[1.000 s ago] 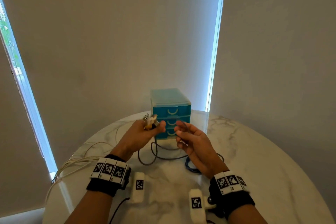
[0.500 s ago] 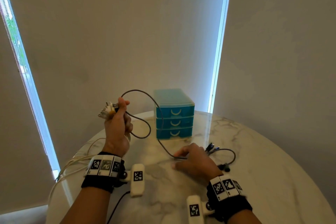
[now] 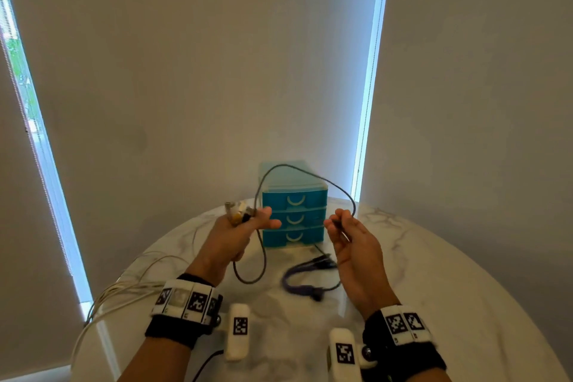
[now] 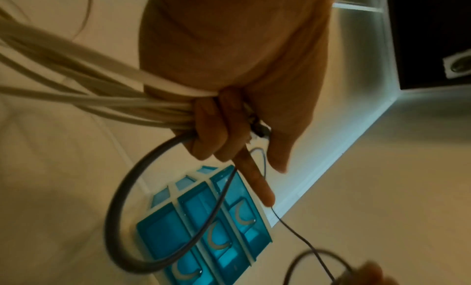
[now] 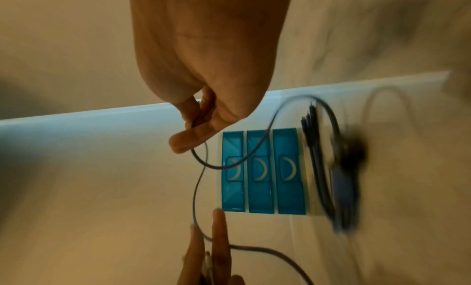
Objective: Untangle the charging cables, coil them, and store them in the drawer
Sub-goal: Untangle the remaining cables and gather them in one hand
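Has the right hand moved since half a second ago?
Yes. The right hand has lifted off the table and now pinches the dark cable level with the drawers.

A thin dark grey cable (image 3: 305, 172) arches in the air across the front of the drawer unit (image 3: 294, 215), its slack hanging in a loop (image 3: 251, 270) down to the table at about 7 o'clock of the unit. That unit is a small teal block of three closed drawers with pale curved handles, standing upright. A dark blue-black cable bundle (image 3: 305, 281) lies blurred at its 6 o'clock, and several white cables (image 3: 124, 288) trail away toward 8 o'clock over the table edge.
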Available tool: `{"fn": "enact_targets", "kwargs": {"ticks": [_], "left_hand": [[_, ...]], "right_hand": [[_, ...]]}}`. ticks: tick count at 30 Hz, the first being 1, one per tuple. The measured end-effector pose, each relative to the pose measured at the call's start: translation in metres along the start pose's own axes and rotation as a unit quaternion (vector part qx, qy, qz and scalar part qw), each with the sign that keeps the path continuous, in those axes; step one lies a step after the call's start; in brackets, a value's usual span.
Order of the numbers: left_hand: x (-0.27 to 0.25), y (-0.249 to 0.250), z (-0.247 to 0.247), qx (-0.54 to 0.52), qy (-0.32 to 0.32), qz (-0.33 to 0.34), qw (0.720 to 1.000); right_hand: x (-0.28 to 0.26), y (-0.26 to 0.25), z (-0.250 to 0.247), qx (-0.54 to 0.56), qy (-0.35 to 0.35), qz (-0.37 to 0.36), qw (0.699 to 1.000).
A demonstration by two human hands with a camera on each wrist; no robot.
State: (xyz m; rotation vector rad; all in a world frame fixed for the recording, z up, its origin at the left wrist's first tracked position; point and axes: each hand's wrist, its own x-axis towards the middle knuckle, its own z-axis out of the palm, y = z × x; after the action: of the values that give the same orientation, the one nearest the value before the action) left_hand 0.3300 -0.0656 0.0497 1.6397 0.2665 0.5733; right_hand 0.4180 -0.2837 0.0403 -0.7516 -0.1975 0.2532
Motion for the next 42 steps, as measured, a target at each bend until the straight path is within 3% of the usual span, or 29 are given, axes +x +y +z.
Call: {"fn": "enact_targets", "kwargs": {"ticks": [2, 6, 10, 14, 18, 21, 27, 33, 35, 39, 42], "left_hand": [[-0.008, 0.007, 0.01, 0.058, -0.051, 0.01, 0.997], [-0.011, 0.007, 0.021, 0.09, -0.118, 0.019, 0.989], [-0.01, 0.004, 0.02, 0.086, -0.055, 0.029, 0.994], [-0.009, 0.007, 0.016, 0.012, 0.015, 0.074, 0.997], [-0.01, 0.017, 0.01, -0.09, 0.076, 0.095, 0.988], [-0.007, 0.016, 0.008, -0.132, 0.119, 0.099, 0.979], [-0.007, 0.016, 0.005, -0.151, 0.113, 0.107, 0.976], [-0.015, 0.025, 0.012, -0.13, 0.063, 0.115, 0.983], [-0.015, 0.026, 0.011, -0.139, 0.058, 0.118, 0.982], [-0.014, 0.026, 0.004, -0.15, 0.046, 0.126, 0.98], [-0.018, 0.03, 0.007, -0.125, 0.004, 0.118, 0.985]], "right_hand": [[-0.001, 0.002, 0.002, 0.078, -0.026, 0.041, 0.996], [-0.001, 0.012, 0.005, 0.12, -0.06, 0.077, 0.988], [0.001, 0.018, 0.005, 0.113, -0.087, 0.078, 0.987], [0.0, 0.023, 0.003, -0.133, -0.107, 0.063, 0.983], [-0.005, 0.036, -0.005, -0.375, -0.156, 0.124, 0.905], [-0.014, 0.039, 0.001, -0.404, -0.202, 0.2, 0.87], [-0.011, 0.028, -0.004, -0.237, -0.15, 0.265, 0.923], [-0.017, 0.04, 0.008, -0.207, -0.182, 0.373, 0.886], [-0.017, 0.046, 0.012, -0.17, -0.142, 0.352, 0.909], [-0.005, 0.05, 0.004, -0.089, -0.044, 0.24, 0.966], [-0.006, 0.043, 0.003, -0.107, -0.031, 0.288, 0.951]]}}
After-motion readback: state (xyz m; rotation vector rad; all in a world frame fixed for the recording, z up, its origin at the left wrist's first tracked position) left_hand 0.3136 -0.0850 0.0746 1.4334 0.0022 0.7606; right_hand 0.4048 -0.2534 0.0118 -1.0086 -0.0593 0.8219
